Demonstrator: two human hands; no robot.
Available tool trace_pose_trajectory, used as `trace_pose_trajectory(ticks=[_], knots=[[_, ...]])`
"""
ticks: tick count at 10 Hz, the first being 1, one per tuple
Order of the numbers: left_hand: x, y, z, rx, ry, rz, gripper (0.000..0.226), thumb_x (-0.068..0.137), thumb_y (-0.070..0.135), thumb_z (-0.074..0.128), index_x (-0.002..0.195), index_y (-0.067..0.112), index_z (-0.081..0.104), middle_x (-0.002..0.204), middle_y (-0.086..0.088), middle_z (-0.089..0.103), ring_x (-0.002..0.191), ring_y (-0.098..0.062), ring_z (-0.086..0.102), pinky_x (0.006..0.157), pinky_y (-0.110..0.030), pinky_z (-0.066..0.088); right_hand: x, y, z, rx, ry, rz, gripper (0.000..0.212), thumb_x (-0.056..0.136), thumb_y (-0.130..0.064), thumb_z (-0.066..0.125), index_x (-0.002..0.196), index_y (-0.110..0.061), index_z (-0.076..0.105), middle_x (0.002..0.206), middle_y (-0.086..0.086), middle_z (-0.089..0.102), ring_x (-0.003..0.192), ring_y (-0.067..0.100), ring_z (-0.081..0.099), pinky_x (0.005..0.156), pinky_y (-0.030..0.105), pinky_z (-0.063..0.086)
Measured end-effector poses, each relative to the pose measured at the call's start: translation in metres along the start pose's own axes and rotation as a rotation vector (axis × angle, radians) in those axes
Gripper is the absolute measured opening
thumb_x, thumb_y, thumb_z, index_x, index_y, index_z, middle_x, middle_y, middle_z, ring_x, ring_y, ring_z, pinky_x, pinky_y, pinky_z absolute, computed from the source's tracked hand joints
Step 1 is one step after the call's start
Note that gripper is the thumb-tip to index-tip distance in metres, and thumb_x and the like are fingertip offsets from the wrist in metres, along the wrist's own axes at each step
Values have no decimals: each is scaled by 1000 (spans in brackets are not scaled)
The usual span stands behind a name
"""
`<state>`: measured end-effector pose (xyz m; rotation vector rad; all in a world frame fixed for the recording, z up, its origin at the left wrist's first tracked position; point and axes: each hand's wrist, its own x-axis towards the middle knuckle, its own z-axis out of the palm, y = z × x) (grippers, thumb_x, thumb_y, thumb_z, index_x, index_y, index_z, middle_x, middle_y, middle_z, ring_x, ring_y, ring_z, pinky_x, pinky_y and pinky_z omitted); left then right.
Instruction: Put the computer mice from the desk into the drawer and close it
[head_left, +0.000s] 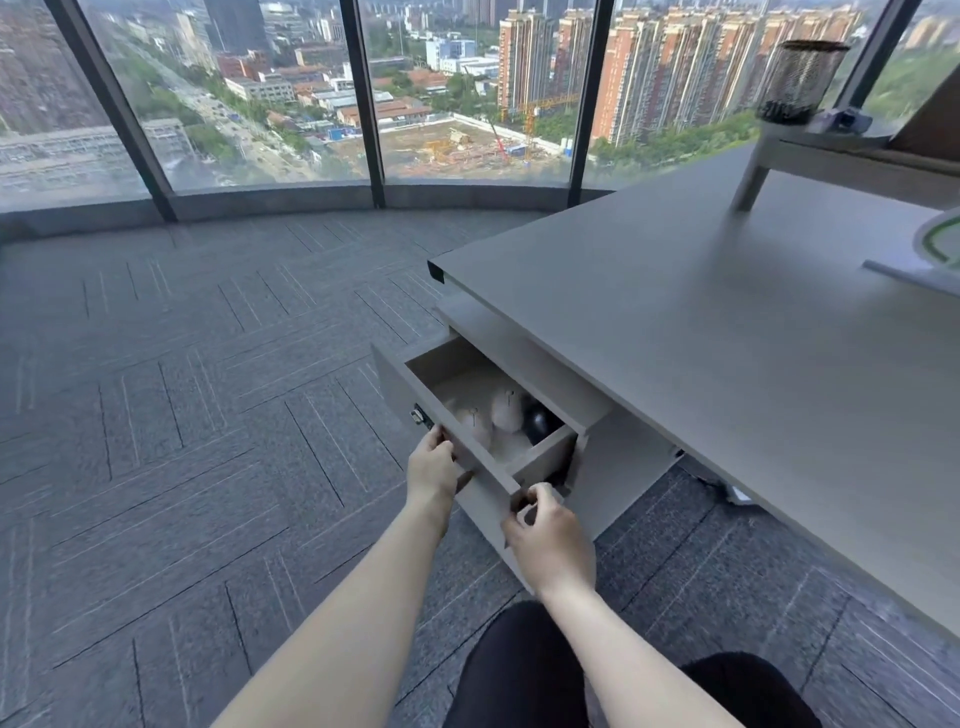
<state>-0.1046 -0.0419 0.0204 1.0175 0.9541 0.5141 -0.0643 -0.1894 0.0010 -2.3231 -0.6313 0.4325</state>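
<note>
The grey drawer (400, 387) of a cabinet under the desk (701, 332) stands partly open. Inside lie white computer mice (506, 410) and, beside them on the right, a black mouse (540, 422). My left hand (434, 467) grips the top edge of the drawer front near its lock. At the near corner of that front my right hand (550, 535) holds on with its fingers curled over the edge. The back of the drawer is hidden under the cabinet top.
On the desk's far right stand a white riser (810, 150) with a black mesh cup (797, 83) on it, and a white and green object (935, 249). Grey carpet (182, 415) spreads to the left up to tall windows. My dark-clad knees (524, 670) are below.
</note>
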Motion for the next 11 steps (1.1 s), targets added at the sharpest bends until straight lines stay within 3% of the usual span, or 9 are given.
trace_pose_trajectory(ticks=[2, 4, 6, 7, 8, 9, 10, 11], knots=[[23, 1, 46, -54, -47, -38, 49, 94, 7, 39, 142, 18, 43, 137, -5, 55, 120, -22, 54, 95, -47, 53, 29, 27, -7, 92, 180, 105, 53, 88, -52, 54, 129, -22, 40, 125, 6, 59, 98, 28, 64, 67, 37, 52], [40, 0, 75, -77, -66, -63, 48, 98, 17, 38, 145, 16, 40, 148, -7, 43, 134, -27, 44, 94, -44, 52, 57, 43, -17, 138, 214, 159, 72, 90, -57, 51, 144, -14, 32, 146, 12, 47, 120, 30, 58, 81, 40, 53], [47, 0, 96, -127, -109, -89, 28, 99, 31, 38, 121, 21, 53, 128, -1, 51, 133, -26, 46, 99, -47, 49, 73, 49, -26, 163, 228, 178, 62, 93, -53, 48, 143, -19, 35, 139, 10, 56, 117, 31, 60, 80, 39, 53], [50, -3, 97, -131, -118, -83, 43, 101, 34, 35, 140, 17, 44, 140, -1, 46, 135, -25, 44, 92, -41, 50, 75, 48, -27, 142, 205, 169, 47, 94, -49, 46, 132, -21, 43, 130, 3, 62, 107, 28, 65, 73, 38, 54], [56, -5, 94, -127, -132, -86, 48, 101, 37, 33, 144, 16, 39, 149, 0, 41, 135, -25, 44, 85, -38, 50, 77, 47, -27, 151, 211, 166, 37, 96, -45, 46, 124, -22, 46, 123, 1, 65, 100, 26, 67, 70, 40, 55], [55, -2, 91, -93, -163, -91, 51, 100, 40, 33, 145, 16, 37, 152, 1, 38, 135, -26, 45, 88, -39, 49, 77, 45, -28, 158, 199, 168, 31, 96, -44, 46, 118, -24, 48, 121, 0, 66, 95, 25, 67, 68, 40, 55], [53, -1, 88, -25, -178, -90, 54, 100, 42, 31, 146, 15, 36, 152, 1, 39, 134, -27, 45, 100, -41, 45, 77, 44, -29, 165, 174, 182, 40, 96, -46, 45, 128, -22, 46, 126, 3, 64, 100, 27, 67, 72, 40, 55], [40, -6, 77, 83, -130, -90, 53, 99, 39, 30, 141, 9, 43, 148, -4, 44, 126, -27, 50, 103, -41, 43, 66, 43, -30, 175, 171, 238, 50, 95, -43, 47, 139, -19, 40, 132, 6, 60, 110, 29, 63, 79, 38, 52]])
